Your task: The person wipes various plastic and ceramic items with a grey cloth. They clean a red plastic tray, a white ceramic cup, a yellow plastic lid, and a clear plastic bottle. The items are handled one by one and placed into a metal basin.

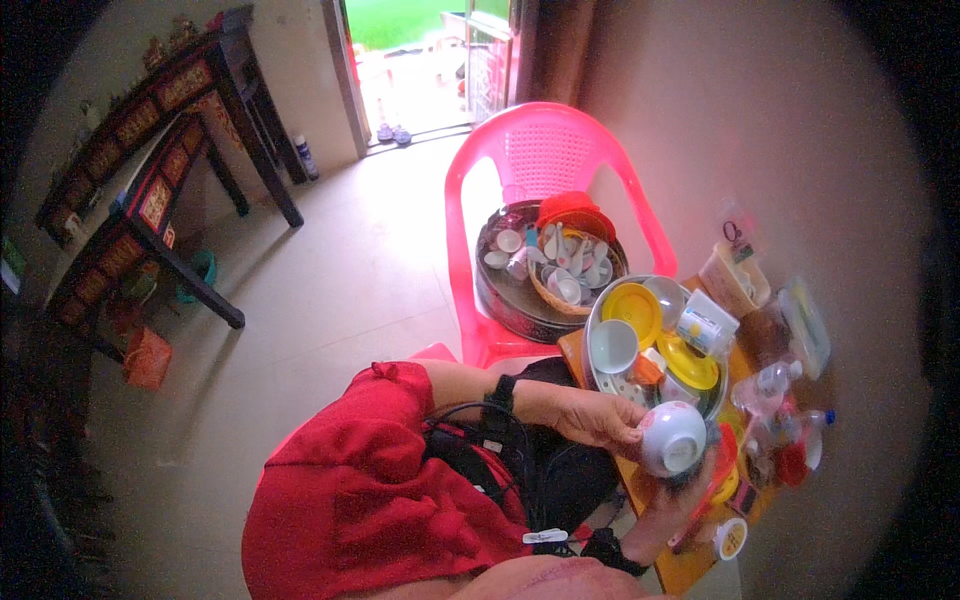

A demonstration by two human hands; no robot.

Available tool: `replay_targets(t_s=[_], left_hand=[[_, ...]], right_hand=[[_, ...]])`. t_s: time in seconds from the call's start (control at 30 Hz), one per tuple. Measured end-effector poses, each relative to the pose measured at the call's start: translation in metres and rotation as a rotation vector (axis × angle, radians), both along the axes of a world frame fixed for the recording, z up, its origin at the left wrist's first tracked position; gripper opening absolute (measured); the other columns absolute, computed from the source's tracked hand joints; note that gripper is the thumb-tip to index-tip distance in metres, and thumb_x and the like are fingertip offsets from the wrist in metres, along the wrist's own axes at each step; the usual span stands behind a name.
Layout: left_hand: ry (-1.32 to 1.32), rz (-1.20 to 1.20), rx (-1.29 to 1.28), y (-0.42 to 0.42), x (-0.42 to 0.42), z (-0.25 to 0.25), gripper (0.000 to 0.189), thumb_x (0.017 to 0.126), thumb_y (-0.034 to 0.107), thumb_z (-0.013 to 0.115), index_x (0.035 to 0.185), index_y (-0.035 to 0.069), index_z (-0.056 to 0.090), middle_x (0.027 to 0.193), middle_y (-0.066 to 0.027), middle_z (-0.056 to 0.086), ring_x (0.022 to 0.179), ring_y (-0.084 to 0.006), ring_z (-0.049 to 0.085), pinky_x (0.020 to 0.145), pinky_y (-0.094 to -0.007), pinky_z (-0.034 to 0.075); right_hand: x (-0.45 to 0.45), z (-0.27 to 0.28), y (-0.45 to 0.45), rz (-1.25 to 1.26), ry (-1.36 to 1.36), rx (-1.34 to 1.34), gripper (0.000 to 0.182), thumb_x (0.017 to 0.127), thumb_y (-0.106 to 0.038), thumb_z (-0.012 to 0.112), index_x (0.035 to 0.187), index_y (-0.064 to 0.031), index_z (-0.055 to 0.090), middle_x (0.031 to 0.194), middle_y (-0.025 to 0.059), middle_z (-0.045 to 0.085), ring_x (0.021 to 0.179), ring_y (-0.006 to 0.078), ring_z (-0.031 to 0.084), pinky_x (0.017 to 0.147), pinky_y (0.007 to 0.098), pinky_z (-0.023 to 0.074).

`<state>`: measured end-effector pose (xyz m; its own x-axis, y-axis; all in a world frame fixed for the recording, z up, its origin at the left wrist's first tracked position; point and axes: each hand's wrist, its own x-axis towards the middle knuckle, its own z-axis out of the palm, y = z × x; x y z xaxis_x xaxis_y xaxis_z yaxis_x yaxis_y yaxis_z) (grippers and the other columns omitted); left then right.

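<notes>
A white bowl (674, 439) with pink markings is turned with its foot ring towards me. My left hand (600, 421) grips its edge, thumb on the outside. Beneath the bowl, my right hand (671, 504) is curled around a dark grey-blue cloth or pad (681, 475) that touches the bowl; most of it is hidden. Close behind both hands stands a round metal tray (590, 356) holding a pale bowl (613, 346), yellow plastic lids (631, 315) and a white plastic jar (705, 322). A red-orange plastic piece (721, 469) lies beside my right fingers.
A pink plastic chair (551, 120) bears a large round pan (499, 311) with a basket of spoons and cups (570, 277). Clear plastic bottles (765, 386) and a round white-rimmed container (730, 538) crowd the wooden table (686, 566). Dark carved tables (161, 199) stand left, near an open doorway (420, 90).
</notes>
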<state>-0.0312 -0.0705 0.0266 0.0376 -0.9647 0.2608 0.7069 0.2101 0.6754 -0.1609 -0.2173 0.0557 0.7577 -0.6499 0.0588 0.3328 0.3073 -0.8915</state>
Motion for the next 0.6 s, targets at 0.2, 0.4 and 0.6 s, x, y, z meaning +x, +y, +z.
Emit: replay_targets(t_s=[0.2,0.4,0.6], left_hand=[[0.056,0.145,0.156,0.007,0.021,0.0,0.059,0.093,0.031,0.061,0.139,-0.001,0.043,0.134,-0.0075,0.055,0.124,-0.0188,0.051,0.107,-0.0358,0.039],[-0.233,0.221,0.265,0.018,0.027,0.021,0.032,0.094,0.027,0.061,0.11,0.0,0.063,0.097,-0.0055,0.066,0.091,-0.0145,0.064,0.082,-0.0311,0.052],[-0.498,0.034,0.325,0.013,0.029,0.037,0.03,0.091,0.028,0.064,0.097,-0.001,0.067,0.087,-0.0057,0.065,0.085,-0.0135,0.063,0.075,-0.029,0.052]], right_hand=[[0.006,0.004,-0.003,-0.03,0.02,-0.436,0.037,0.095,-0.025,0.057,0.125,-0.0038,0.053,0.119,0.0091,0.059,0.109,0.0235,0.058,0.095,0.0383,0.0466],[0.009,0.019,-0.004,0.239,0.224,-0.508,0.037,0.09,-0.026,0.065,0.118,-0.003,0.058,0.114,0.0105,0.06,0.105,0.0232,0.056,0.092,0.0377,0.0458],[0.013,0.005,-0.001,0.431,0.202,-0.232,0.034,0.087,-0.023,0.069,0.113,-0.0029,0.059,0.106,0.0089,0.062,0.098,0.0224,0.058,0.09,0.0349,0.0463]])
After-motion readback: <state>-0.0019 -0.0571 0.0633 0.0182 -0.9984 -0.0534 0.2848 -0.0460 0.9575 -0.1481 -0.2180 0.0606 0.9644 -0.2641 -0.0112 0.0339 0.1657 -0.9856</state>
